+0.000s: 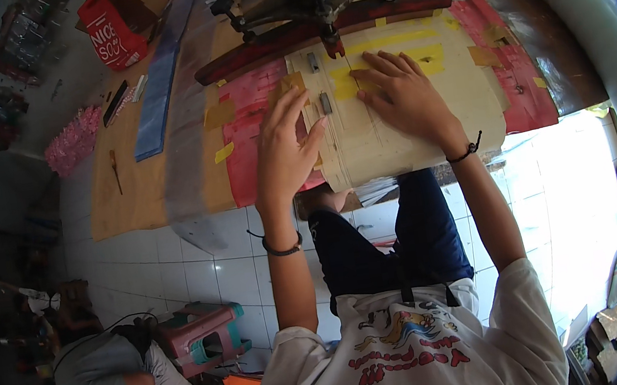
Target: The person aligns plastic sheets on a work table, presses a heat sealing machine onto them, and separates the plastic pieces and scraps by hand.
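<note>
A cream-coloured sheet or board with strips of yellow tape lies on the table before me. My right hand rests palm down on it, fingers stretched out over the yellow tape. At its left edge is my left hand, fingers extended and thumb apart, close to a small grey metal piece. A second metal piece sits just beyond. Red sheets flank the board on both sides, held with brown and yellow tape. I see nothing held in either hand.
Beyond my hands, a dark metal frame with knobs carries a curved red bar over the board. Left on the table lie a long blue strip and a thin brown tool. Behind, a person bends near stacked plastic stools.
</note>
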Demonstrator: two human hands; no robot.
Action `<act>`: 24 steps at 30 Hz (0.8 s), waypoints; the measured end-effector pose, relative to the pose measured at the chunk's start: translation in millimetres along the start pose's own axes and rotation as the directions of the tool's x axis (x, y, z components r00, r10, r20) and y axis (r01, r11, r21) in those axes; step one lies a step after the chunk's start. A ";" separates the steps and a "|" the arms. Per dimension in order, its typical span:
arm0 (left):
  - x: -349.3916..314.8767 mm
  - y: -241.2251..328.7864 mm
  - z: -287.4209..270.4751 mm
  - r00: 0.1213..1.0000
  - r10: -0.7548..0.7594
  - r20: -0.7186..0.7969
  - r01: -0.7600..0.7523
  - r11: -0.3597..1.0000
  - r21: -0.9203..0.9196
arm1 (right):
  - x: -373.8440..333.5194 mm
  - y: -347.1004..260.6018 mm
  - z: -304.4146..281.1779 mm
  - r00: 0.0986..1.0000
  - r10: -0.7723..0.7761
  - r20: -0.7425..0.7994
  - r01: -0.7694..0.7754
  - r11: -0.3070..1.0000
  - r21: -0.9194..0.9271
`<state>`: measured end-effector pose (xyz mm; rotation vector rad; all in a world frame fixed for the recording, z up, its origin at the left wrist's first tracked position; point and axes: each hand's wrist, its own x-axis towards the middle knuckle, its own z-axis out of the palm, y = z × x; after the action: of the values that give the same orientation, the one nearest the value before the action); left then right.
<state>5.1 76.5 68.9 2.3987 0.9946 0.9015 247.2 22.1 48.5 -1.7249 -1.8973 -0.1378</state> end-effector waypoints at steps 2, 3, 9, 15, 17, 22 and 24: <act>4.1 -16.9 -2.2 0.999 0.051 0.014 -0.050 0.998 -0.033 | 3.3 -1.9 3.6 0.998 -0.047 -0.043 0.047 0.999 -0.006; 7.5 -22.5 -2.0 0.992 0.110 0.061 -0.110 0.994 -0.006 | 4.2 -1.1 5.3 0.996 -0.059 -0.062 0.058 0.998 -0.018; 7.6 -27.1 8.7 0.972 0.165 0.170 -0.189 0.972 0.138 | 1.2 3.2 11.1 0.997 -0.054 -0.055 0.054 0.999 -0.007; 9.8 -26.9 11.7 0.974 0.172 0.149 -0.197 0.965 0.171 | 5.5 6.1 6.9 0.999 -0.039 -0.037 0.039 0.999 0.005; 10.5 -25.8 12.7 0.975 0.161 0.155 -0.190 0.962 0.197 | 6.4 6.8 6.1 0.998 -0.043 -0.034 0.043 0.999 0.002; 11.0 -18.5 11.8 0.977 0.143 0.160 -0.177 0.959 0.221 | 13.6 9.7 3.5 0.998 -0.059 -0.008 0.059 0.998 -0.002; 10.0 -17.7 13.4 0.980 0.130 0.149 -0.165 0.955 0.246 | 26.9 12.0 -1.9 0.987 -0.006 0.162 -0.037 0.964 0.262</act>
<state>11.2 94.3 53.4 2.7423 0.9416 0.6865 258.9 47.1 59.2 -1.6083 -1.9160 0.2593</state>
